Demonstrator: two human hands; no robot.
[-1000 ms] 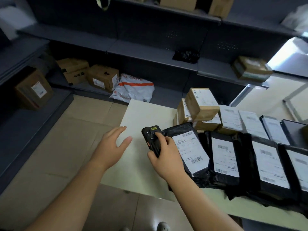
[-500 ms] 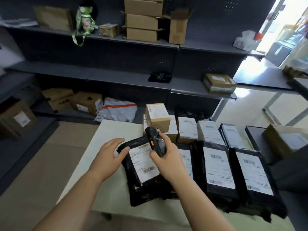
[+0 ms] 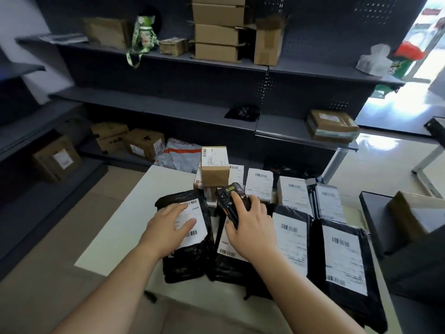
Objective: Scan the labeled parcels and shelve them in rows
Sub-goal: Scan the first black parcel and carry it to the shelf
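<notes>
Near the table's point(image 3: 130, 220) front edge, the left hand point(image 3: 168, 225) lies flat, fingers straight, on the label of the leftmost black mailer point(image 3: 187, 263), apparently pinning it so its barcode lies smooth. Just beside it, the right hand point(image 3: 250, 227) curls round the scanner point(image 3: 228, 196), tilted over the neighbouring bag, likely lining up a read. The other parcels point(image 3: 342, 256) lie label-up in rows toward the right edge, ready for scanning. Beyond the far edge, the grey shelf point(image 3: 156, 104) is probably their destination.
</notes>
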